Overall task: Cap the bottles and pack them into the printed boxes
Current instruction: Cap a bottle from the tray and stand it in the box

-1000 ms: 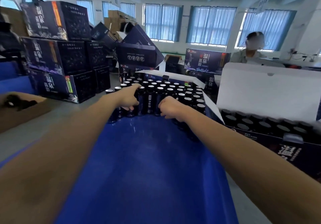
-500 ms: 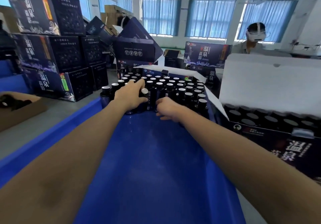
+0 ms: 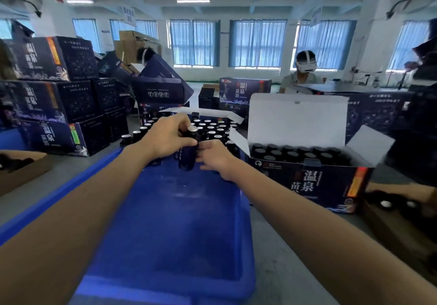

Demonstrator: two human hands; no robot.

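My left hand point(image 3: 169, 136) grips a dark bottle point(image 3: 187, 157) with a silvery top near its neck and holds it upright, just above the far end of the blue crate point(image 3: 165, 222). My right hand point(image 3: 214, 157) lies right beside it, fingertips against the bottle's lower body; whether it grips anything is hidden. Behind the hands, several more dark bottles point(image 3: 210, 128) stand packed together. To the right sits an open printed box point(image 3: 307, 184) holding rows of black-capped bottles point(image 3: 293, 153), its white lid flap raised.
Closed printed boxes point(image 3: 52, 106) are stacked at the left. A brown carton point(image 3: 21, 172) holding dark items sits at the left edge, and another holding bottles point(image 3: 387, 204) at the right. A person in a headset point(image 3: 303, 73) works at the back.
My left hand has closed round one bottle and lifted it out of the group towards me. My right hand has shifted left to meet that bottle. The camera has tilted up.
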